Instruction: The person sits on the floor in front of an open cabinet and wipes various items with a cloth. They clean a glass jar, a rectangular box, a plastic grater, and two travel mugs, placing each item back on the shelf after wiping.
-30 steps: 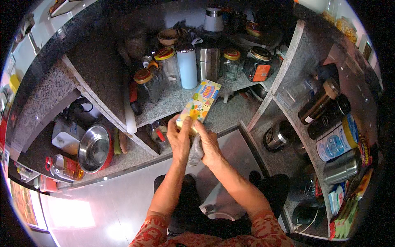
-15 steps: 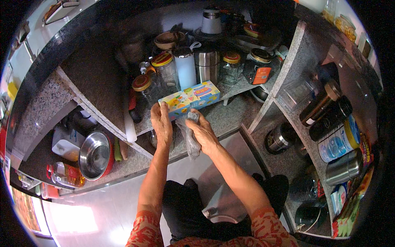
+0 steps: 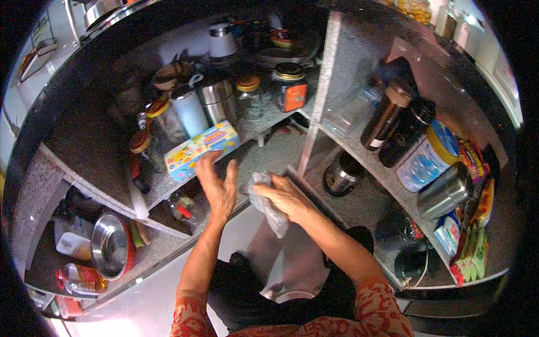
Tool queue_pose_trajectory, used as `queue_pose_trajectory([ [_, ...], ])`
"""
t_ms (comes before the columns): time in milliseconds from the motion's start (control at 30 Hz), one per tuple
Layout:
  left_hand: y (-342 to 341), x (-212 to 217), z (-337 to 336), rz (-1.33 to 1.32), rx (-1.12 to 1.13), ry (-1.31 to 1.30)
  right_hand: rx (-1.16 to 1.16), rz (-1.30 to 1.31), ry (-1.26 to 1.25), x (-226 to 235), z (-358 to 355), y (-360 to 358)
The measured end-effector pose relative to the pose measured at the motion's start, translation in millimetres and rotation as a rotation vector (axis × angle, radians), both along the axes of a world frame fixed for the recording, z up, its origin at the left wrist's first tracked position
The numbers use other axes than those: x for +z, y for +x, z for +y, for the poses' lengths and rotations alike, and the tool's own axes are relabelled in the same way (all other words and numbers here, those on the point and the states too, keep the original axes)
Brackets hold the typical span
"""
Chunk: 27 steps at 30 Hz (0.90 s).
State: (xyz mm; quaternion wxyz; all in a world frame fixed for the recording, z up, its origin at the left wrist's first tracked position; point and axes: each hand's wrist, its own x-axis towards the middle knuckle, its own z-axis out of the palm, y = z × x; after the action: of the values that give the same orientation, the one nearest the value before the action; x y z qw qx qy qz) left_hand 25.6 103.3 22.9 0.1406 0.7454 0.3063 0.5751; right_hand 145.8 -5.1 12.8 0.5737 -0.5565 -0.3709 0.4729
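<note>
A long cardboard box [image 3: 203,147] with a bright yellow, blue and floral print lies along the front edge of the upper shelf. My left hand [image 3: 218,190] is open in front of it, fingers spread, with the fingertips overlapping the box's lower edge; whether they touch it I cannot tell. In my right hand [image 3: 287,197] is a crumpled grey cloth [image 3: 270,209], hanging below the fingers and apart from the shelf. Right behind the box stand a light-blue tumbler [image 3: 189,111], a steel canister [image 3: 218,103] and a glass jar with a yellow-rimmed lid [image 3: 165,119].
A granite divider [image 3: 320,84] rises right of the box. Dark flasks [image 3: 387,115], a blue-and-white tin [image 3: 424,160] and a steel container [image 3: 445,191] crowd the right shelf. At lower left are a steel bowl [image 3: 110,247] and an oil bottle [image 3: 81,279].
My left hand has come away from the box's left end and its fingers have spread. The cloth stays in my right hand, now farther from the box. The view has turned right.
</note>
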Motion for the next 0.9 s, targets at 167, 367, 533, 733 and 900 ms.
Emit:
queue_pose_trajectory([
  [167,104.9,-8.5,-27.8,0.056,-0.438,-0.249,-0.15,0.007,0.045,8.6,-84.1,56.4],
  [367,216.0,23.6,-50.5,0.326,-0.474,-0.159,-0.406,0.098,-0.006,-8.1,-137.2,83.9],
  [533,266.7,25.2,-68.3,0.415,-0.232,-0.387,-0.507,0.206,0.065,16.6,-142.0,84.4],
  [733,285.6,7.1,-68.0,0.181,-0.186,-0.307,-0.512,0.228,0.079,13.6,-147.6,89.3],
  [900,280.5,-5.8,-64.2,-0.012,-0.205,-0.191,-0.493,0.236,0.123,7.1,-142.9,88.4],
])
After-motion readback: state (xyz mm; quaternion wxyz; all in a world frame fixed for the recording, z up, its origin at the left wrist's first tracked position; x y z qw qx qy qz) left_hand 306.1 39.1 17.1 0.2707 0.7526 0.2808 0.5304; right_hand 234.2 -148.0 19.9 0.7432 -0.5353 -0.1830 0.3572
